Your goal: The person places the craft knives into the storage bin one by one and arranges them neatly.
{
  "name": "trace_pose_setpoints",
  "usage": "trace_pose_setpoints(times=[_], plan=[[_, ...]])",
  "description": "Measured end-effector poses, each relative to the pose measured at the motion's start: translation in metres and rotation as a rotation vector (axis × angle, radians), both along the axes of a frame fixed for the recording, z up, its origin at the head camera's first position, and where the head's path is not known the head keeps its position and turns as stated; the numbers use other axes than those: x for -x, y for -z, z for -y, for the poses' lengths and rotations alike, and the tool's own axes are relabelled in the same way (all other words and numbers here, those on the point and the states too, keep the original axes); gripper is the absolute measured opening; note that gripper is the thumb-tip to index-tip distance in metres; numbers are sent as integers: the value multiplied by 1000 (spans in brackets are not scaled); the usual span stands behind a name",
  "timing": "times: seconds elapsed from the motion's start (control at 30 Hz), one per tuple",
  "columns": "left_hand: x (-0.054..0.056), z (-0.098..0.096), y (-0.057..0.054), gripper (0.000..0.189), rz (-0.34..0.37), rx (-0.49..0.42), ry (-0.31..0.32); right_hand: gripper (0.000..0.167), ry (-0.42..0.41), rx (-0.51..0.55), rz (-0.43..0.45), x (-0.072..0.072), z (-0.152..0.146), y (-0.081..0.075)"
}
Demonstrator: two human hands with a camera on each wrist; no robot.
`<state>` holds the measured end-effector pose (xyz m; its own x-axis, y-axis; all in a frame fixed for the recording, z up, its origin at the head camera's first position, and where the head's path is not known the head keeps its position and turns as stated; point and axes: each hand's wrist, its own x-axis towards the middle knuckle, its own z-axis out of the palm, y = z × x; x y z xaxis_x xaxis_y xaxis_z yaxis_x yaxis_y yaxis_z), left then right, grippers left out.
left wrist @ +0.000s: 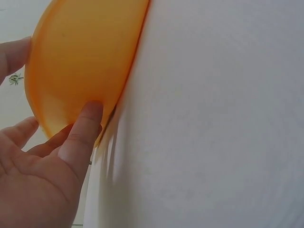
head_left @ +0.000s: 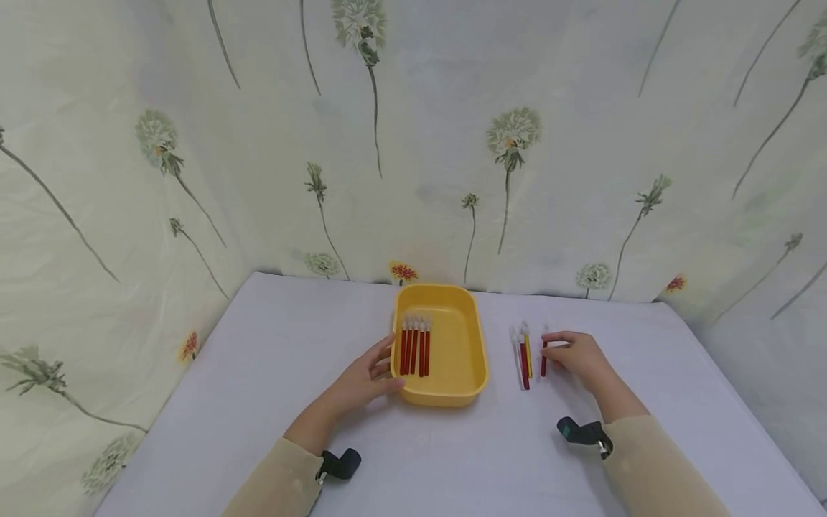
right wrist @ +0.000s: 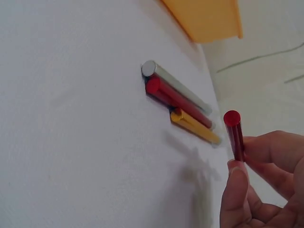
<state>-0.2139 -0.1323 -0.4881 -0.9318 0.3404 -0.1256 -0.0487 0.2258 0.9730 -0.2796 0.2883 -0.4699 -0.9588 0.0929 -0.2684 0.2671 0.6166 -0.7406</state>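
Pinching a dark red pen (head_left: 544, 359) between thumb and fingers, the right hand (head_left: 578, 357) sits to the right of three other pens on the white table (head_left: 465, 459); from my right wrist view, the pen's flat red end faces me. I see those three lying close together: a silver pen (head_left: 518, 365) on the left, a red pen (right wrist: 178, 100) in the middle and a yellow pen (right wrist: 194, 125) on the right. Farther left stands the yellow tray (head_left: 457, 345), and along the left side of its floor I count five red pens (head_left: 415, 352) in a row, their clear ends pointing far. At the tray's left side I have the left hand (head_left: 357, 384), its fingers spread wide against the outer wall, the thumb at the near left corner. Behind it all I make out a flower-printed backdrop (head_left: 426, 129).
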Motion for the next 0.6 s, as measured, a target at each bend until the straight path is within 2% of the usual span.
trace_pose_setpoints(times=[0.23, 0.6], plan=[[-1, -1, -1, 90, 5, 1, -2, 48, 13, 90, 13, -12, 14, -15], [0, -1, 1, 91, 12, 2, 3, 48, -12, 127, 12, -25, 45, -42]])
